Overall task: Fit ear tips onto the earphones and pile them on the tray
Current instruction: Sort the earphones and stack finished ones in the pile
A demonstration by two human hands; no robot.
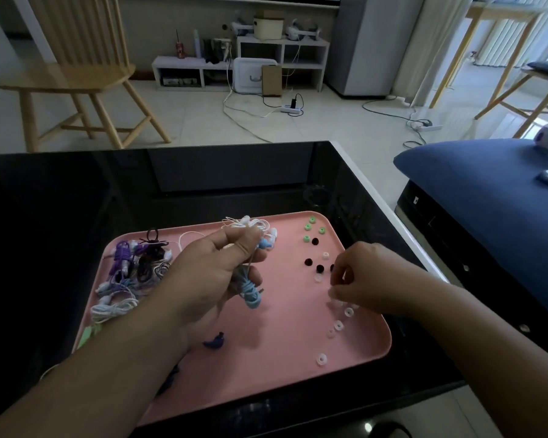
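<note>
The left hand (pixel 215 273) is raised over the pink tray (pixel 266 384) on the black bench (pixel 76 191), its fingers (pixel 244 246) pinched on a light-blue earphone (pixel 250 292) whose coiled cord dangles below the palm. The right hand (pixel 367 273) reaches down among the clear ear tips (pixel 338 325) along the tray's right side, fingers drawn together; whether they already hold one I cannot tell. Black ear tips (pixel 320 268) and green ear tips (pixel 312 220) lie farther back, and a pile of bundled earphones (pixel 130 273) sits at the tray's left. The tips look tiny, soft and springy, likely to skitter if nudged, so pinching one lightly by its rim seems best. The earphone weighs little, and its limp cord tangles easily; holding the hard bud itself should steady it for fitting.
</note>
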